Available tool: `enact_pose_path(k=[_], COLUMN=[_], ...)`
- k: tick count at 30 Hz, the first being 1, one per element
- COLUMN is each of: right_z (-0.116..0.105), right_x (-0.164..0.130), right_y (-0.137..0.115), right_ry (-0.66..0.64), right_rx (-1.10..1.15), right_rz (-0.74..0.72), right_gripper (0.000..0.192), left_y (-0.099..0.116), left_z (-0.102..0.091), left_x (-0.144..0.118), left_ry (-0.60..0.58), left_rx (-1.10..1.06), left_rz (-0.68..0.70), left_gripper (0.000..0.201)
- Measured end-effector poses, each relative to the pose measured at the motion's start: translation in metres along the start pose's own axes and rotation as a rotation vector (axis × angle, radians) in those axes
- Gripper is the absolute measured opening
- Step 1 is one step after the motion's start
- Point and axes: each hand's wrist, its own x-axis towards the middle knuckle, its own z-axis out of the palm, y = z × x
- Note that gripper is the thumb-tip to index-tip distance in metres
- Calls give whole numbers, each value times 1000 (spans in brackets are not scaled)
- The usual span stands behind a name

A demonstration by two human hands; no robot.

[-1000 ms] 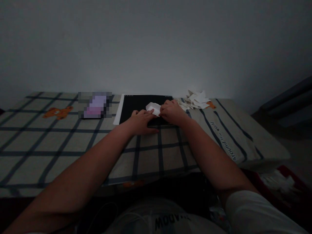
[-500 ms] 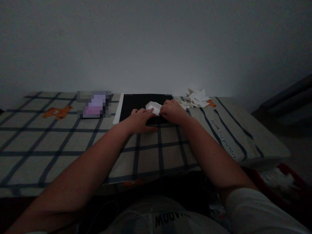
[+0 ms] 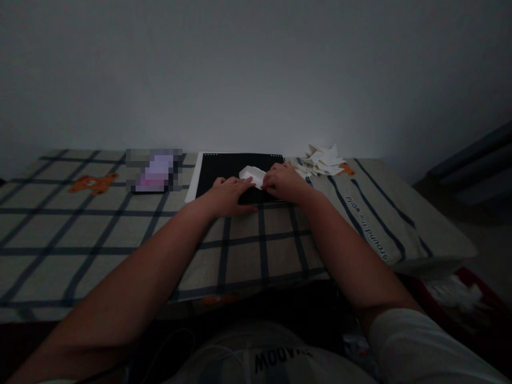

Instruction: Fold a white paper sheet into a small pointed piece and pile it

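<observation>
We have a small folded white paper [image 3: 251, 172] in front of us, lying on a black pad [image 3: 218, 168] near the far edge of the table. Our left hand [image 3: 231, 196] lies low over the pad's near edge, its grip spread: the fingertips touch the near left side of the paper, while the thumb sticks out toward us, away from them. Our right hand [image 3: 285, 181] has the paper's right end, its grip seemingly pinched on that edge, though the light is too dim for us to be certain; those fingers cover the end of the paper and part of the pad.

Just beyond the right hand we see a loose pile of white paper pieces [image 3: 325, 160], close to the pad's right side and partly hidden by the hand. A white sheet [image 3: 193, 189] shows along the pad's left edge. Farther left, well apart from our hands, a phone [image 3: 155, 173] lies blurred into blocks. Under it all we have a checked cloth [image 3: 248, 256] with orange bear prints [image 3: 94, 184] and dark lettering [image 3: 367, 229]. Right behind the table stands a plain wall [image 3: 256, 80]. Low on the right, a red container [image 3: 472, 278] holds crumpled white stuff that we cannot identify.
</observation>
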Motion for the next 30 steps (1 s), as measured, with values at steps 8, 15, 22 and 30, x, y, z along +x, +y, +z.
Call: enact_pose_path(k=[8, 15, 22, 30], right_z=[-4, -9, -8, 3], right_x=[-1, -3, -4, -5], right_y=[-4, -10, -18, -14], right_ry=[-22, -57, -14, 61], right_rx=[-28, -31, -74, -89], right_rz=[-16, 3, 25, 59], right_gripper=[24, 24, 31, 32], left_y=[6, 9, 16, 24], left_z=[-3, 0, 1, 11], left_x=[-1, 0, -2, 4], left_ry=[-13, 15, 75, 169], left_rx=[4, 7, 61, 168], left_rz=[-12, -9, 0, -64], left_gripper=[80, 80, 79, 77])
